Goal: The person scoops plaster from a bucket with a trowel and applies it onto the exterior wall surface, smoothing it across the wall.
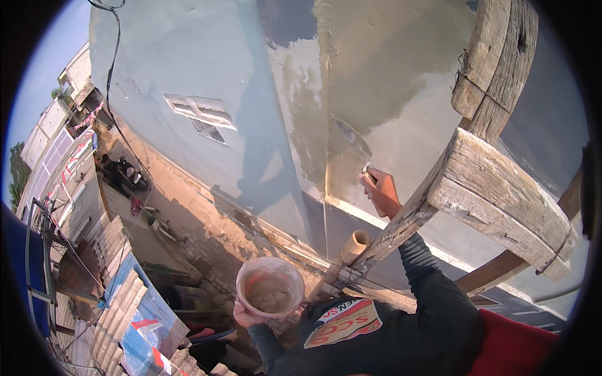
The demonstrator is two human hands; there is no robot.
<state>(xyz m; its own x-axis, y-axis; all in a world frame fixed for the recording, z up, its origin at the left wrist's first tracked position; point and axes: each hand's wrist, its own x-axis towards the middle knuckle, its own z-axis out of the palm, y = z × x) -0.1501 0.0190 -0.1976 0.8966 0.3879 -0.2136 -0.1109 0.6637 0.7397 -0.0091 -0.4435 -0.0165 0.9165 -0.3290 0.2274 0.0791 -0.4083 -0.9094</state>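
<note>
Shirt (414, 338) is cropped; bucket (269, 266) partly hides left hand (248, 316).

Left fingers (239, 311) hold bucket (271, 312); right fingers (374, 178) tool (365, 168).

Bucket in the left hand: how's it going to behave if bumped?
The bucket would probably tip: the left hand seems to hold just one side. It's likely bottom-heavy, since the greyish mix sits low. That mix looks pasty, so it may slump rather than splash.

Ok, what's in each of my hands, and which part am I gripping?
Your left hand holds the bucket by its near left side; your right hand grips the trowel-like tool at its handle end.
</note>
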